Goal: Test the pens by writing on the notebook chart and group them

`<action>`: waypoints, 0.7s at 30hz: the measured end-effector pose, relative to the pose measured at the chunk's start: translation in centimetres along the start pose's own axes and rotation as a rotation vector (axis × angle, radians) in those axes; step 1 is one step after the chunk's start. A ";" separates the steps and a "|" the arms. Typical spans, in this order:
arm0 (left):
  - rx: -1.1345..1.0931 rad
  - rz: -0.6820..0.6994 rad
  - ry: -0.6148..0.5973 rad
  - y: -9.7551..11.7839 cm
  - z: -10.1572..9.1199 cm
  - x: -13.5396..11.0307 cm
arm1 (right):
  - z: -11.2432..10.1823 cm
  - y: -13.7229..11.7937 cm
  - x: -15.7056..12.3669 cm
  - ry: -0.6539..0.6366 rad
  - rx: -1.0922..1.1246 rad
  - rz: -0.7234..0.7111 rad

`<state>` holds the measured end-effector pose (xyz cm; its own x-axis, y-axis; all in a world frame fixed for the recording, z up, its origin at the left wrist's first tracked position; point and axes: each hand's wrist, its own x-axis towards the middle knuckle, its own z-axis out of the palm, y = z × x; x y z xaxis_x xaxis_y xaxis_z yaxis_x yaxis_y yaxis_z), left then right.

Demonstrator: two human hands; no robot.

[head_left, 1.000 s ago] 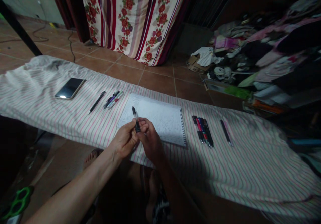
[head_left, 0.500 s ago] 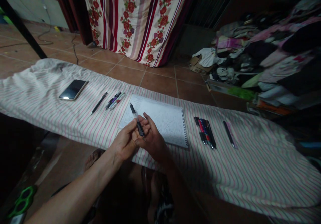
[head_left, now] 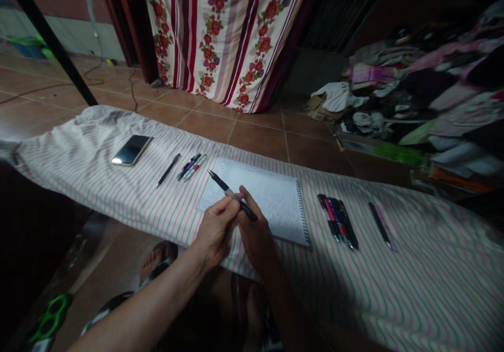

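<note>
A pen [head_left: 222, 183] with dark ends and a pale middle slants over the spiral notebook [head_left: 285, 197]. My left hand [head_left: 212, 228] pinches it near the middle, thumb on top. Closed around its rear part is my right hand [head_left: 255, 234], pressed against the left; the inner fingers are partly hidden. Written lines cover the notebook page, faint in the dim light. Left of the notebook lie a small group of pens [head_left: 191, 166] and a single dark pen [head_left: 168, 171]. To its right are several black, red and blue pens [head_left: 338, 220], then a black-and-lilac pair [head_left: 381, 226].
A striped cloth [head_left: 149, 199] covers the long, low surface. A phone [head_left: 133, 149] lies on its left part. Green-handled scissors [head_left: 49, 318] show at the lower left. Beyond are tiled floor [head_left: 260, 134], a flowered curtain [head_left: 232, 37] and heaped clothes [head_left: 452, 89].
The pen has turned flatter, its rear end swinging right, and my right hand's spread fingers have closed around it. The whole view has shifted, so things sit further right and lower.
</note>
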<state>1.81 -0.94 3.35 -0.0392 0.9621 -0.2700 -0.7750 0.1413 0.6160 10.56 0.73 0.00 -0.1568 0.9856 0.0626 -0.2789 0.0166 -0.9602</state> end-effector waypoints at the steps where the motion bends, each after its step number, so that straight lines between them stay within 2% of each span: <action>1: 0.024 0.023 0.010 0.0 0.1 0.0 | 0.0 0.0 0.0 -0.018 0.042 0.007; 4: 0.118 0.065 0.026 0.2 0.1 -0.1 | 0.0 -0.4 0.1 -0.042 0.111 0.048; 7: 0.219 0.047 0.025 0.3 -0.3 -0.1 | -0.1 -1.0 0.3 0.008 0.050 0.055; 10: 0.437 0.023 0.010 0.3 -1.4 -0.1 | -0.5 -1.6 0.7 0.133 -0.052 0.042; 12: 0.728 0.071 -0.033 0.1 -2.4 -0.5 | -1.0 -2.0 1.2 0.264 -0.051 0.043; 15: 1.224 0.251 -0.285 -0.2 -3.8 -1.7 | -2.0 -2.5 2.1 0.432 0.124 0.029; 18: 1.582 0.342 -0.554 -0.3 -4.3 -3.2 | -3.0 -2.6 2.8 0.466 0.279 -0.008; 21: 1.798 0.391 -0.699 -0.2 -4.4 -3.8 | -3.7 -2.5 3.2 0.449 0.274 0.022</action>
<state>-0.63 -5.66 1.04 0.5423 0.8383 0.0564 0.6588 -0.4659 0.5906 14.24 4.42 1.60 0.2392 0.9611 -0.1380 -0.5275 0.0093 -0.8495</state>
